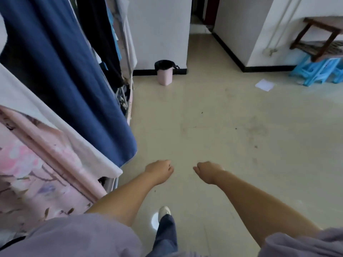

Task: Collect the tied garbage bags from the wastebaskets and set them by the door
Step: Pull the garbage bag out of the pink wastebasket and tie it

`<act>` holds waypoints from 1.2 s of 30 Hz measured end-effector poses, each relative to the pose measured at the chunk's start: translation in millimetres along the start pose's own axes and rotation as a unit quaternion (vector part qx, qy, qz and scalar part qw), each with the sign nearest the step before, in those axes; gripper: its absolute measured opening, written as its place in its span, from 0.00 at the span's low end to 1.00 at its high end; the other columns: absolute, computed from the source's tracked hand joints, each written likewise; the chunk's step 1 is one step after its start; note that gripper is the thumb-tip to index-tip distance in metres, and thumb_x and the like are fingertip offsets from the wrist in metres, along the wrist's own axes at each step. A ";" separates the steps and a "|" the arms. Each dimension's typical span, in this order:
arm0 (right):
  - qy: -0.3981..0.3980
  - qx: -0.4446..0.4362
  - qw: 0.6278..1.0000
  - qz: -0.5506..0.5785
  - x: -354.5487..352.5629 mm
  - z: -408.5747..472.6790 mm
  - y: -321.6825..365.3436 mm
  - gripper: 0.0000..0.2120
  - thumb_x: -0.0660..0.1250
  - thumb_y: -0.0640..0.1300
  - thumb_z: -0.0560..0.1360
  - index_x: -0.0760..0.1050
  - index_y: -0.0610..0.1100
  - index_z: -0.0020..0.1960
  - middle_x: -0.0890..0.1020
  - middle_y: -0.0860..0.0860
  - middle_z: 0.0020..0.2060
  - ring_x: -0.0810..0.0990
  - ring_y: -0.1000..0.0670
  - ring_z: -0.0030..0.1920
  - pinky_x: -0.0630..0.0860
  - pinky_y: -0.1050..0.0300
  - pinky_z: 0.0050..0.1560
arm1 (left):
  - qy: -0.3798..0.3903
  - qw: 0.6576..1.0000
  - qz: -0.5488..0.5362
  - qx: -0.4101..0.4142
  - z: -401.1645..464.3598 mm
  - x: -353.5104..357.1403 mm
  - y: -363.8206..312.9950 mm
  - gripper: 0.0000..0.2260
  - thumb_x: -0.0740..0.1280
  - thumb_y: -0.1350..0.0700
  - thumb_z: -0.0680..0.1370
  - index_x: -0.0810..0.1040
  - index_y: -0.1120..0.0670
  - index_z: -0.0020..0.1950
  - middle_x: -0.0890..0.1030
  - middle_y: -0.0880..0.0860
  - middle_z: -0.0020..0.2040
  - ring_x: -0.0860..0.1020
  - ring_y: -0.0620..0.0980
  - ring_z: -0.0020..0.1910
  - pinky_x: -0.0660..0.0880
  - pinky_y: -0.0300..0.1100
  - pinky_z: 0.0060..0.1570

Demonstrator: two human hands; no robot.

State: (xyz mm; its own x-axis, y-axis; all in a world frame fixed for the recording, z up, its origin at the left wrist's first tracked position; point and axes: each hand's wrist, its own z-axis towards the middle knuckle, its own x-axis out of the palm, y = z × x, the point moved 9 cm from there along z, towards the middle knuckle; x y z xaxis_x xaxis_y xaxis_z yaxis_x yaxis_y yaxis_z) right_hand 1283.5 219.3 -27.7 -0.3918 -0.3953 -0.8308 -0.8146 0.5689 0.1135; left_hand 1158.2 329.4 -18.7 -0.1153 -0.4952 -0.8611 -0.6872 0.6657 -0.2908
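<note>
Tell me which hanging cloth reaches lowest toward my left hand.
The dark blue cloth; its bottom corner hangs just above your left hand, while the black one hangs farther back.

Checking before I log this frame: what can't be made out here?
- Head view: whether the black bag in the pink wastebasket is tied; too small.
- Contents of the bag: hidden by its own rim.
- Door: not visible beyond the hallway.
- Left hand and right hand fingers: curled under, seen from behind.

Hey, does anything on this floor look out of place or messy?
Yes: a white sheet of paper lies loose on the floor near the blue plastic stools, like dropped litter. Dark smudges and specks mark the tiles. The pink wastebasket stands upright by the wall.
</note>
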 end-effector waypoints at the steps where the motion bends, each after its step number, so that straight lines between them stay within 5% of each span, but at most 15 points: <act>1: 0.001 -0.003 1.000 0.000 -15.3 22.0 0.3 0.22 0.46 0.54 0.82 0.70 0.42 0.63 0.75 0.41 0.63 0.74 0.41 0.63 0.70 0.49 0.60 | 0.001 1.000 -0.002 -0.001 22.7 -13.3 3.2 0.14 0.52 0.51 0.80 0.72 0.58 0.51 0.79 0.59 0.54 0.77 0.59 0.52 0.70 0.44 0.46; 26: 0.020 -0.051 0.996 -0.064 -370.9 536.5 -105.2 0.22 0.46 0.53 0.82 0.70 0.40 0.62 0.75 0.41 0.62 0.74 0.41 0.61 0.70 0.50 0.56 | -0.039 0.995 -0.022 -0.092 549.0 -295.6 25.2 0.17 0.52 0.47 0.81 0.73 0.56 0.58 0.79 0.58 0.56 0.77 0.59 0.54 0.71 0.45 0.48; 36: 0.017 -0.084 0.993 -0.079 -488.3 749.5 -80.0 0.23 0.45 0.54 0.82 0.70 0.41 0.63 0.75 0.42 0.62 0.74 0.41 0.61 0.70 0.50 0.56 | -0.031 0.992 -0.044 -0.111 752.8 -387.6 86.8 0.17 0.51 0.47 0.81 0.73 0.56 0.59 0.79 0.57 0.54 0.78 0.58 0.51 0.72 0.46 0.48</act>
State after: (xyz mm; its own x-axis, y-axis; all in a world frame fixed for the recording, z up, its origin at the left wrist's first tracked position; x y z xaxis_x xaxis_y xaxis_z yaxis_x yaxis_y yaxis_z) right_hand 1860.6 907.3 -39.5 -0.2651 -0.4957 -0.8270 -0.9257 0.3709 0.0744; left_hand 1683.2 999.3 -24.1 -0.0081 -0.5071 -0.8619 -0.8348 0.4779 -0.2734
